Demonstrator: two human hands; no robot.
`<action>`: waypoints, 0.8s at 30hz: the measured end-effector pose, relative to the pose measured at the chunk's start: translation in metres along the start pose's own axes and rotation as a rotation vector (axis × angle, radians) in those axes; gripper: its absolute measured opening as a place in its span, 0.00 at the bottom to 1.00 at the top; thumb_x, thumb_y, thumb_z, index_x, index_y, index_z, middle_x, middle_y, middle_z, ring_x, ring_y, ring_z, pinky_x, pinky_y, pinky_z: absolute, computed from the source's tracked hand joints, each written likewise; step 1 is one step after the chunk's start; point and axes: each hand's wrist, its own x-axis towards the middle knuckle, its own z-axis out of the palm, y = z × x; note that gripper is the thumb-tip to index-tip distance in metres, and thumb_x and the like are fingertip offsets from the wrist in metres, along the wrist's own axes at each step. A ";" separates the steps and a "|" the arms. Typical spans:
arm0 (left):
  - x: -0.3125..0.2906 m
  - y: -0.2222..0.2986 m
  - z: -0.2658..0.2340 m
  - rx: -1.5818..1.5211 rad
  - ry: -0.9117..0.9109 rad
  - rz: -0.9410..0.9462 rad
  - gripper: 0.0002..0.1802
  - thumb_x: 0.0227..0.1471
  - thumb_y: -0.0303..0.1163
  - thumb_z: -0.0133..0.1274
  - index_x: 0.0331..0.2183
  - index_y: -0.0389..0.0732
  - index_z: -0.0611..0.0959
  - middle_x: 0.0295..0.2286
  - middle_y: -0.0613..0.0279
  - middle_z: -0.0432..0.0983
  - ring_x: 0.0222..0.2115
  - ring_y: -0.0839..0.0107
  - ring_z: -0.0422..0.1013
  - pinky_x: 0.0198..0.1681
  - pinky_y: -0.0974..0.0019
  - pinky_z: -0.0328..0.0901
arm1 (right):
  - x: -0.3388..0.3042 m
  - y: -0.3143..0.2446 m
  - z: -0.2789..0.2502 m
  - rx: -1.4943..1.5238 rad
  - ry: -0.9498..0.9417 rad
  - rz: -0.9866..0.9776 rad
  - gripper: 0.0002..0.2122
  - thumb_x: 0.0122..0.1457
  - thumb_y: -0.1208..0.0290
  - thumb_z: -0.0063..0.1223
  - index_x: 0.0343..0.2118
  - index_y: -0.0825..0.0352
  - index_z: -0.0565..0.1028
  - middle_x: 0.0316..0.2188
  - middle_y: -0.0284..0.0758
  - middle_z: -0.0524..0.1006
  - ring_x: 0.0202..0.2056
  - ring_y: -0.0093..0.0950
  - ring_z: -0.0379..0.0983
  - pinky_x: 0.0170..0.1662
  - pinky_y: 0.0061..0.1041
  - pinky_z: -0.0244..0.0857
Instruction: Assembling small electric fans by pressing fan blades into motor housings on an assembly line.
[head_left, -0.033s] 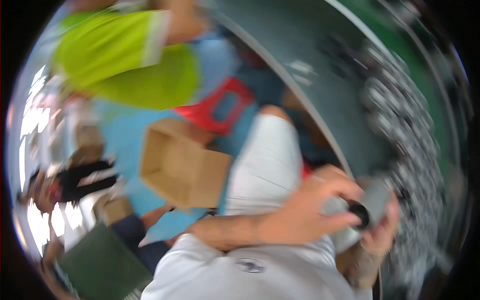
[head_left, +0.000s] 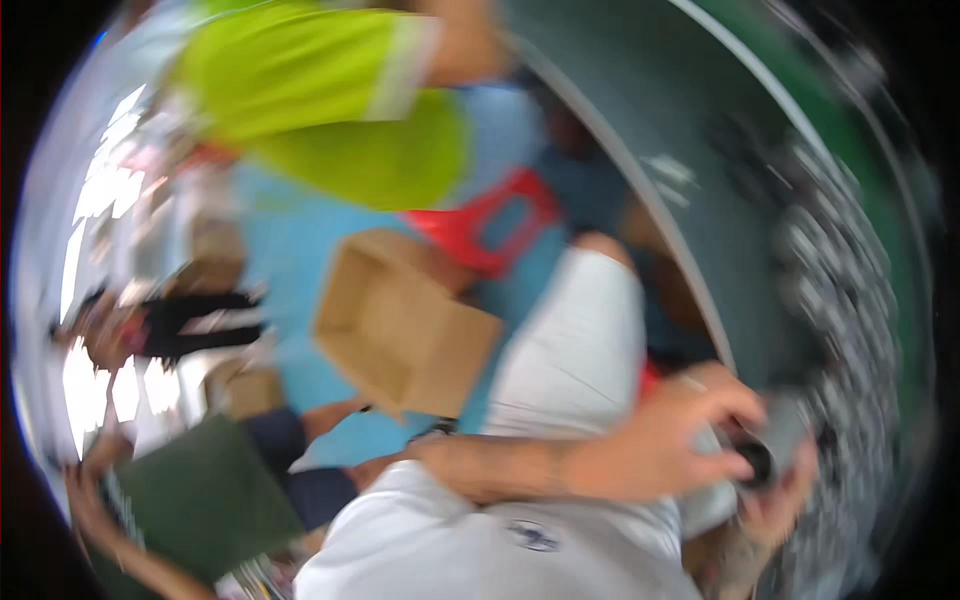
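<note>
Motion blurs the picture. My left hand (head_left: 665,440) is closed, thumb and fingers pinching a small black round piece (head_left: 755,462) over the bench's near edge. Just right of it, my right hand (head_left: 790,500) is closed around a grey part (head_left: 787,428), roughly block-shaped or cylindrical. The black piece is against or in front of the grey part; whether they are joined I cannot tell. My left hand hides some of the right one's fingers.
A dark green bench top (head_left: 640,110) curves along my right, with a heap of grey metallic parts (head_left: 845,300). An open cardboard box (head_left: 455,360) stands left of my leg. Nearby are a red stool (head_left: 520,205), a person in a lime shirt (head_left: 300,80), and another person by a dark green panel (head_left: 215,500).
The whole scene has shifted a little to the right as my head turned. Both hands keep the same hold on the black piece and grey part.
</note>
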 end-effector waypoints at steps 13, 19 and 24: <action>-0.025 0.006 0.002 -0.047 0.110 0.047 0.21 0.48 0.36 0.58 0.42 0.37 0.73 0.38 0.55 0.72 0.37 0.65 0.69 0.40 0.64 0.65 | 0.080 0.032 -0.097 -0.416 -0.282 0.177 0.34 0.51 0.39 0.48 0.54 0.59 0.59 0.31 0.43 0.70 0.24 0.34 0.68 0.28 0.37 0.67; -0.033 0.009 -0.003 -0.138 0.133 0.018 0.20 0.50 0.34 0.57 0.43 0.36 0.73 0.38 0.56 0.72 0.38 0.69 0.69 0.41 0.65 0.64 | 0.093 0.036 -0.070 -0.652 -0.341 -0.089 0.27 0.54 0.48 0.46 0.51 0.63 0.62 0.30 0.42 0.70 0.22 0.33 0.66 0.26 0.35 0.64; -0.034 -0.001 -0.001 -0.174 0.132 0.080 0.21 0.50 0.35 0.57 0.44 0.36 0.74 0.39 0.57 0.72 0.38 0.70 0.69 0.41 0.66 0.65 | 0.075 0.030 -0.019 -0.872 -0.349 -0.402 0.20 0.58 0.56 0.45 0.47 0.66 0.66 0.29 0.41 0.70 0.20 0.33 0.64 0.24 0.33 0.61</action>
